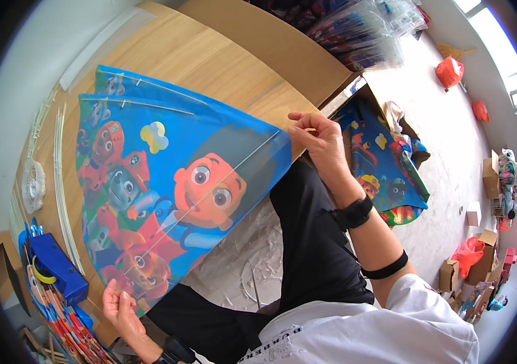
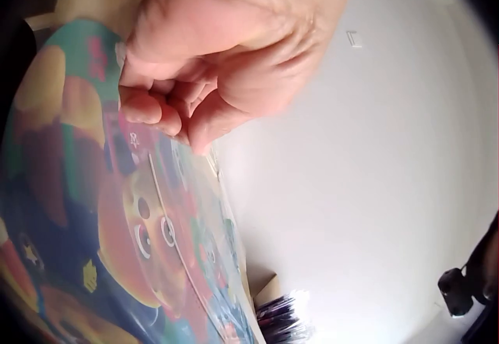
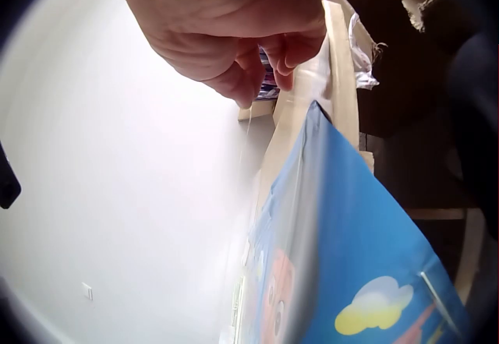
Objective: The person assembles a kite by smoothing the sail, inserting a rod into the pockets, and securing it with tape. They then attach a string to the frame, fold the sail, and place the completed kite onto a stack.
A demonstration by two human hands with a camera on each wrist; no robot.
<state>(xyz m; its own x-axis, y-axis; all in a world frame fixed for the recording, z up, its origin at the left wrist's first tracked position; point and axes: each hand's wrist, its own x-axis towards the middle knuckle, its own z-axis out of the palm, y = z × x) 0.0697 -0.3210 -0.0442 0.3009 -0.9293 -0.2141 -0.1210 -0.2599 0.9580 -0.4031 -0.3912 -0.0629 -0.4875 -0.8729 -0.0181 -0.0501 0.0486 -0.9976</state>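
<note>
Item: one cartoon-printed kite, blue plastic film with thin white rods along and across it, lying on the wooden table with its near edge hanging over your lap. Your right hand pinches the upper right corner of the sail between curled fingertips; your left hand pinches the lower tip, thumb and fingers closed on the film. Handling, as judged: very light, the film soft and slick, likely to crease or tear if pulled hard; the rods springy but thin enough to snap. Best hold looks to be at the corners and along a rod, where the sail is backed, not mid-film. Nearby: a bundle of spare white rods on the table's left edge, a blue box beside your left hand, more printed kites on the floor to your right.
</note>
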